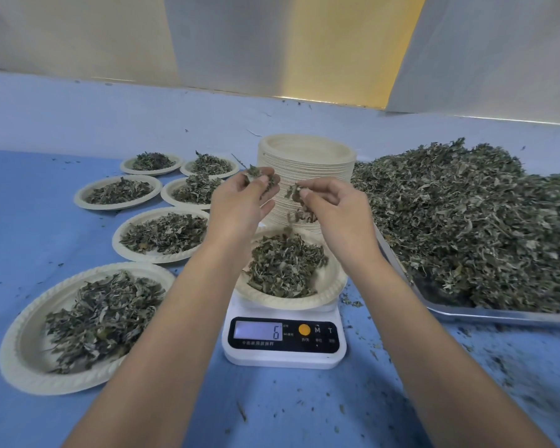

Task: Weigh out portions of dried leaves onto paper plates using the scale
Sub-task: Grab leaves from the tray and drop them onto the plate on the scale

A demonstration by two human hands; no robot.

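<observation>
Our left hand [243,205] and right hand [338,218] hover near each other without touching, each pinching some dried leaves [299,202]. Directly below them the paper plate [332,286] sits on the scale [285,354]. The heaped tray [466,313] lies beside our right hand, and the filled plates [23,360] beside our left.

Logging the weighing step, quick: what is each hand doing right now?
Left hand: holds a clump of dried leaves.
Right hand: pinches dried leaves above the plate on the scale.
</observation>
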